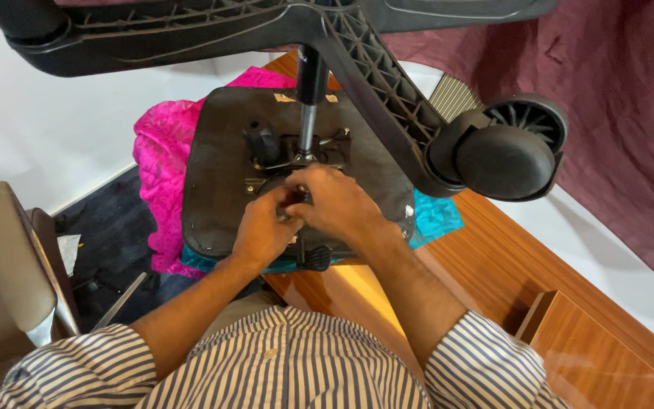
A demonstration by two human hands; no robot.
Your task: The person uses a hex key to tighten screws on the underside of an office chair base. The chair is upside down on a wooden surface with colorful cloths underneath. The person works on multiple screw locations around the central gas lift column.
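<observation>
An office chair lies upside down on a wooden table, its black seat underside (217, 182) facing up. The metal tilt mechanism (308, 151) sits in the seat's middle, with the gas cylinder (309, 106) rising from it to the black star base (372, 72). A caster wheel (505, 155) hangs at the right. My left hand (263, 231) and my right hand (334, 204) meet on the near part of the mechanism, fingers curled around a small part hidden between them. A black knob (261, 140) stands just beyond my hands.
Pink cloth (159, 163) and teal cloth (439, 216) lie under the seat. The wooden table (493, 257) runs to the right, with a raised wooden block (607, 356) at the near right. A dark red curtain (630, 106) hangs behind. A chair back (9, 257) stands at left.
</observation>
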